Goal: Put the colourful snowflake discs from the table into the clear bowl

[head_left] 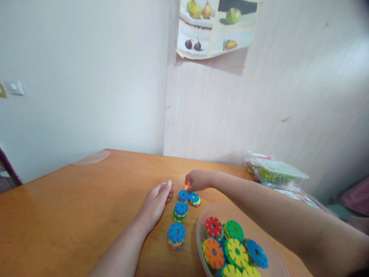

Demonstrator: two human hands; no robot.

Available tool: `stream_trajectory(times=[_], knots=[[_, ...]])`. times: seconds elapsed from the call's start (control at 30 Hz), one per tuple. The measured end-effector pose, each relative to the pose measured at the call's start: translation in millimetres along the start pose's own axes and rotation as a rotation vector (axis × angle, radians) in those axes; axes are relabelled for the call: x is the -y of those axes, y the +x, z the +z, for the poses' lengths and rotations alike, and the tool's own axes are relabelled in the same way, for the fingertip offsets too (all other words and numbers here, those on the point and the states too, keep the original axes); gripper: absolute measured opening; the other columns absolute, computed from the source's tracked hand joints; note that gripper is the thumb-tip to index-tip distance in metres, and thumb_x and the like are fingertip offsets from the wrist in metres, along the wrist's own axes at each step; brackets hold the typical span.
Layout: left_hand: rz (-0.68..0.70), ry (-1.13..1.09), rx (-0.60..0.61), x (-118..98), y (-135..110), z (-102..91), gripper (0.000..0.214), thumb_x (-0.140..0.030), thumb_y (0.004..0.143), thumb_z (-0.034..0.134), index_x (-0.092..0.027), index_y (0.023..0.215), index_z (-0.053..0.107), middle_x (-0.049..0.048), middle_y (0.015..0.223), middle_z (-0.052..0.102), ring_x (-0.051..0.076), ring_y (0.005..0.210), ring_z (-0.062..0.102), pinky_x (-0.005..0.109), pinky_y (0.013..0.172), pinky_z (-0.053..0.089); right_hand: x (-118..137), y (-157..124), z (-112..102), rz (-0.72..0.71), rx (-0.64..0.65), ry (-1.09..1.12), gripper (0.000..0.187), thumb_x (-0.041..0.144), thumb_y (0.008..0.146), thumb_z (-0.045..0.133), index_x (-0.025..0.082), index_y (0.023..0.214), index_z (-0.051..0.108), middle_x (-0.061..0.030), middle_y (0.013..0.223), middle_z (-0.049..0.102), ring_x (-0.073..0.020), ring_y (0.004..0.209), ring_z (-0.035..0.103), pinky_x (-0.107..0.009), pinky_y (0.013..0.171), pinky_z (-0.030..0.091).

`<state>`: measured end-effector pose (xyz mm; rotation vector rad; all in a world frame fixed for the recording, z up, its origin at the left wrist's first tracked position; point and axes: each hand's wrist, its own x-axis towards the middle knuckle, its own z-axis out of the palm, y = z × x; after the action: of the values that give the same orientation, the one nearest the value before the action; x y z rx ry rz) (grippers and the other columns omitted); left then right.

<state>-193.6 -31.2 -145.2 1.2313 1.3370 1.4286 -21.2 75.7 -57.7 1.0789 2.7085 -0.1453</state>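
Observation:
Above the far end of a row of notched plastic disc stacks, my right hand point(198, 179) is closed, fingertips pinching an orange notched disc point(186, 187) that is partly hidden. Just in front of it are a stack topped with blue point(183, 196) and another blue-topped stack point(194, 199) beside it. Closer to me stand two more blue-topped stacks, one in the middle point(181, 208) and one nearest point(177, 232). My left hand point(158, 200) rests left of the row, fingers curled and thumb up, with nothing visible in it.
A clear plastic tub point(199, 231) of red, green, orange, yellow and blue discs sits at the front right. Clear boxes point(276, 171) are piled at the right rear. A translucent lid point(92, 157) lies at the table's far left edge. The wall stands behind the wooden table point(86, 215).

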Motion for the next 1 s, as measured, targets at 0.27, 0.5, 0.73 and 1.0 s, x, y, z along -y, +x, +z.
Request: stream_trajectory(times=[0.27, 0.5, 0.73, 1.0], knots=[[-0.007, 0.027, -0.001, -2.7, -1.8, -0.7, 0.061, -0.070, 0.081, 0.051, -0.013, 0.099, 0.066, 0.0094, 0.088, 0.068, 0.022, 0.085, 0.063, 0.032, 0.074, 0.049, -3.9, -38.3, -17.9, 0.042, -0.134, 0.110, 0.052, 0.041, 0.075, 0.065, 0.019, 0.122, 0.063, -0.0083, 0.112, 0.070, -0.0205, 0.092, 0.065, -0.026, 0.071, 0.047], [-0.007, 0.045, -0.011, -3.5, -1.2, -0.4, 0.060, -0.070, 0.081, 0.050, -0.014, 0.096, 0.066, 0.0090, 0.090, 0.069, 0.022, 0.087, 0.063, 0.032, 0.076, 0.050, 17.3, -132.7, -24.4, -0.066, -0.206, 0.211, 0.035, 0.035, 0.076, 0.064, 0.022, 0.109, 0.065, -0.0039, 0.095, 0.070, -0.0166, 0.078, 0.062, -0.026, 0.066, 0.044], [-0.010, 0.049, -0.030, -9.7, -4.3, 1.6, 0.063, -0.072, 0.078, 0.051, -0.014, 0.095, 0.066, 0.0088, 0.089, 0.069, 0.023, 0.086, 0.064, 0.034, 0.077, 0.049, 40.4, -176.7, -17.2, -0.050, -0.192, 0.119, 0.031, 0.040, 0.081, 0.060, 0.025, 0.108, 0.066, -0.0053, 0.100, 0.071, -0.0220, 0.087, 0.064, -0.030, 0.071, 0.043], [-0.006, 0.033, -0.059, -13.5, -6.9, 2.7, 0.064, -0.074, 0.075, 0.054, -0.014, 0.092, 0.067, 0.0090, 0.086, 0.069, 0.024, 0.085, 0.064, 0.035, 0.076, 0.050, 35.1, -173.3, -14.7, 0.033, -0.171, 0.129, 0.031, 0.034, 0.083, 0.056, 0.026, 0.111, 0.065, -0.0057, 0.101, 0.072, -0.0219, 0.086, 0.065, -0.030, 0.070, 0.042]])
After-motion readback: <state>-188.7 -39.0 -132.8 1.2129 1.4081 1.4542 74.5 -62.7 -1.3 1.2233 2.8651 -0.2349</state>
